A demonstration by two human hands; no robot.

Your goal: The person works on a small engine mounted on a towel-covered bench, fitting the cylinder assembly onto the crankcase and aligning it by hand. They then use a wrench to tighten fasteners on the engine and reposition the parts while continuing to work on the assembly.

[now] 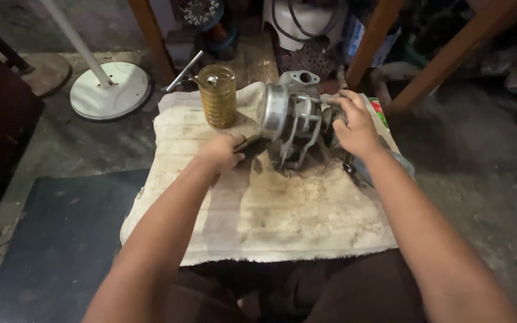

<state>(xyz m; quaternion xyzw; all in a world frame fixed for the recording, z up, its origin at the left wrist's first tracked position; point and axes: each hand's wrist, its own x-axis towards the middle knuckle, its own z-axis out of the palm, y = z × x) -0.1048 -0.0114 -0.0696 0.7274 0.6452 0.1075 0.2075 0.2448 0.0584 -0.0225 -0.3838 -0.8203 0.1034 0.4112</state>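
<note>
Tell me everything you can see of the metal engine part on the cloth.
The metal engine part is a grimy grey casting with a shiny round cover facing left and a flanged port on top. It lies at the far end of a stained white cloth. The right hand rests on its right side; the left hand holds a dark tool against its lower left.
</note>
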